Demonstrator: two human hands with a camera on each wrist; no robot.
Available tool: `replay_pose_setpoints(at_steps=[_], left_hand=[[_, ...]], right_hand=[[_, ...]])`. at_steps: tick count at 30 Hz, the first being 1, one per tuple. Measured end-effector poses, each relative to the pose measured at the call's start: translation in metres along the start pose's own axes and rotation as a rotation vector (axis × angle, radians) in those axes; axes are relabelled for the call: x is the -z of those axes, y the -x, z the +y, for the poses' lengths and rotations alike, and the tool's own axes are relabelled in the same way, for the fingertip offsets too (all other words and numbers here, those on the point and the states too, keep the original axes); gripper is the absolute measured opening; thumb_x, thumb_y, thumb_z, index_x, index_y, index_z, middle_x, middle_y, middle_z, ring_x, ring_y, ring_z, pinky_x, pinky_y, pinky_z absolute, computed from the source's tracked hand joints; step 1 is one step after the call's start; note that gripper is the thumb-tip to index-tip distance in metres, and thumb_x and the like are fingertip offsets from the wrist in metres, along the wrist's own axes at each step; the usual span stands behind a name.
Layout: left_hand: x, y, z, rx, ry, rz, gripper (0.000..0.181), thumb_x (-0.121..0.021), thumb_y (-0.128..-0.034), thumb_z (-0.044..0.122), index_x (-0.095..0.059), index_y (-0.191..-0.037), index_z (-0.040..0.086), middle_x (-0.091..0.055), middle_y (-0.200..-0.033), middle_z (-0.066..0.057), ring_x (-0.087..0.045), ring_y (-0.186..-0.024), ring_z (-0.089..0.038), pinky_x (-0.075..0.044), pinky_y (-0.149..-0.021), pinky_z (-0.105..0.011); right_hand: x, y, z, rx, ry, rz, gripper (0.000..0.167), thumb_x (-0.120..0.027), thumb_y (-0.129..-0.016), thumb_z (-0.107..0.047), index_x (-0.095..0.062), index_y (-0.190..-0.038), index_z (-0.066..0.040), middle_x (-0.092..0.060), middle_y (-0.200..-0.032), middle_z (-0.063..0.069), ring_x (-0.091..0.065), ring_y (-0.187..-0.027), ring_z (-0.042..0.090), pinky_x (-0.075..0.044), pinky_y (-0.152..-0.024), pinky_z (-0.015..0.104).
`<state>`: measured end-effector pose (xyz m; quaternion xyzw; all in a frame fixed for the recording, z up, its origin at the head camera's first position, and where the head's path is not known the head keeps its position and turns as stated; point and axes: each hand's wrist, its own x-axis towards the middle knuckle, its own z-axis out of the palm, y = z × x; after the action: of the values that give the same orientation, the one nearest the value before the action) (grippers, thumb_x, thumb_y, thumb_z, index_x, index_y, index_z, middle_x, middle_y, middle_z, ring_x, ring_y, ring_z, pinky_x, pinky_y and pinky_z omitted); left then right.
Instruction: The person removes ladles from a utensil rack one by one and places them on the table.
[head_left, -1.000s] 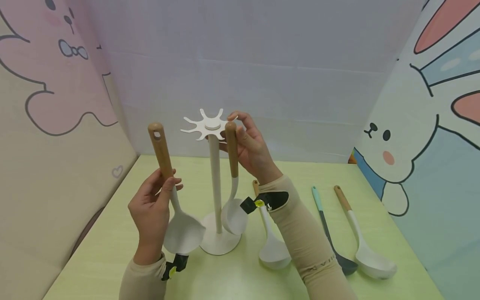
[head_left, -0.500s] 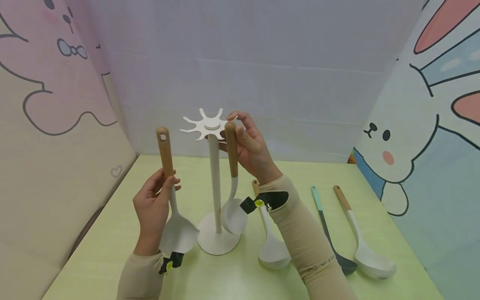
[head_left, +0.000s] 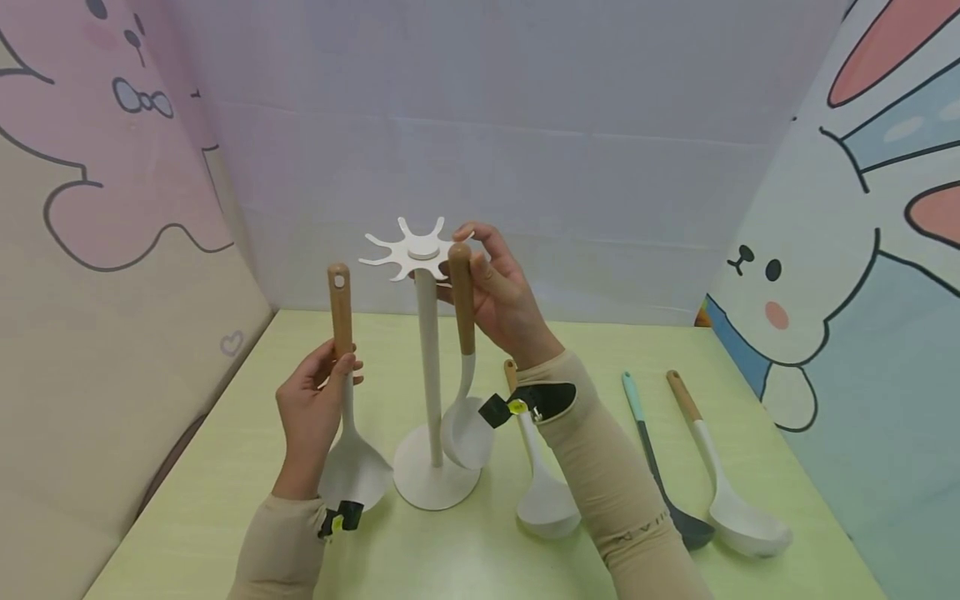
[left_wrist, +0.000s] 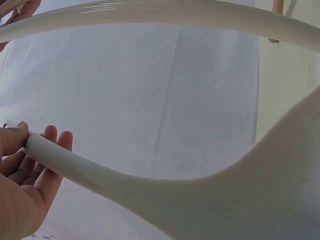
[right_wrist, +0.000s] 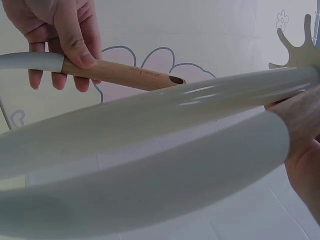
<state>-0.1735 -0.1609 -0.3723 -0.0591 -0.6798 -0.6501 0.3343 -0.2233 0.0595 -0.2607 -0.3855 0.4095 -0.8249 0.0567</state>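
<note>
My left hand pinches a wood-handled white spatula near where its handle meets the neck; the spatula stands upright, blade down, left of a white utensil rack. The left wrist view shows thumb and fingers around the spatula's neck. At the rack's star-shaped top, my right hand holds the upper end of a ladle's wooden handle, its index finger at a hook. The ladle hangs bowl down beside the pole. Whether its handle hole is on the hook is hidden. In the right wrist view, its white neck fills the foreground.
On the pale green table, to the right, lie a white ladle with a wooden handle, a dark ladle with a mint handle, and a white wood-handled utensil. Fabric walls with cartoon rabbits enclose the table.
The left hand has moved slightly right, bringing the spatula down and more upright, closer to the rack's pole. The right hand and its ladle stay in place.
</note>
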Motion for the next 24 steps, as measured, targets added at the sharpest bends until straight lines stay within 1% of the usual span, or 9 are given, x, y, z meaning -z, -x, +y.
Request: replay_pose_setpoints(at_steps=[5, 8, 11, 14, 17, 20, 24], left_hand=[[0.002, -0.002, -0.011, 0.039, -0.027, -0.017, 0.028, -0.067, -0.0916, -0.003, -0.066, -0.118, -0.011, -0.069, -0.091, 0.014, -0.067, -0.075, 0.001, -0.058, -0.065, -0.021], [0.003, -0.004, -0.018, 0.072, -0.034, -0.028, 0.027, -0.067, -0.0920, -0.003, -0.067, -0.118, -0.010, -0.069, -0.090, 0.012, -0.067, -0.075, 0.001, -0.058, -0.065, -0.021], [0.002, -0.004, -0.023, 0.101, -0.044, -0.039, 0.027, -0.068, -0.0920, -0.002, -0.067, -0.118, -0.010, -0.070, -0.091, 0.003, -0.067, -0.074, 0.000, -0.058, -0.064, -0.022], [0.002, -0.004, -0.026, 0.124, -0.062, -0.052, 0.027, -0.068, -0.0921, -0.002, -0.067, -0.117, -0.010, -0.071, -0.095, -0.011, -0.067, -0.074, 0.001, -0.058, -0.063, -0.023], [0.003, -0.004, -0.028, 0.147, -0.066, -0.069, 0.027, -0.067, -0.0925, -0.002, -0.066, -0.117, -0.012, -0.069, -0.100, -0.025, -0.066, -0.073, 0.003, -0.058, -0.062, -0.022], [0.003, -0.004, -0.031, 0.167, -0.077, -0.091, 0.028, -0.067, -0.0931, -0.001, -0.065, -0.119, -0.013, -0.067, -0.104, -0.030, -0.065, -0.072, 0.004, -0.058, -0.061, -0.021], [0.003, -0.004, -0.033, 0.197, -0.084, -0.109, 0.030, -0.067, -0.0937, 0.001, -0.064, -0.120, -0.013, -0.067, -0.105, -0.029, -0.065, -0.071, 0.004, -0.057, -0.061, -0.020]], right_hand=[[0.000, -0.001, 0.000, -0.002, 0.000, 0.001, 0.043, -0.074, -0.084, -0.043, -0.051, -0.112, -0.020, -0.059, -0.089, 0.004, -0.065, -0.093, 0.020, -0.052, -0.090, 0.036], [0.000, -0.001, 0.001, -0.001, -0.002, 0.001, 0.043, -0.074, -0.084, -0.043, -0.051, -0.112, -0.019, -0.059, -0.088, 0.004, -0.064, -0.092, 0.018, -0.052, -0.089, 0.036], [0.000, -0.001, 0.001, 0.001, -0.006, -0.001, 0.043, -0.074, -0.084, -0.042, -0.051, -0.112, -0.019, -0.060, -0.088, 0.004, -0.064, -0.092, 0.018, -0.052, -0.089, 0.036], [0.000, -0.001, 0.000, 0.003, -0.010, -0.002, 0.043, -0.074, -0.084, -0.042, -0.051, -0.112, -0.019, -0.060, -0.088, 0.004, -0.065, -0.092, 0.018, -0.053, -0.089, 0.035], [0.000, -0.001, 0.000, 0.001, -0.015, -0.001, 0.042, -0.074, -0.084, -0.042, -0.051, -0.112, -0.019, -0.059, -0.088, 0.005, -0.065, -0.092, 0.019, -0.053, -0.089, 0.036], [-0.001, -0.001, 0.000, 0.001, -0.014, -0.001, 0.043, -0.074, -0.084, -0.042, -0.052, -0.112, -0.019, -0.059, -0.088, 0.005, -0.064, -0.092, 0.019, -0.053, -0.089, 0.036], [-0.001, 0.000, 0.000, 0.001, -0.015, 0.006, 0.044, -0.075, -0.083, -0.043, -0.052, -0.112, -0.019, -0.059, -0.088, 0.004, -0.064, -0.091, 0.018, -0.053, -0.088, 0.036]])
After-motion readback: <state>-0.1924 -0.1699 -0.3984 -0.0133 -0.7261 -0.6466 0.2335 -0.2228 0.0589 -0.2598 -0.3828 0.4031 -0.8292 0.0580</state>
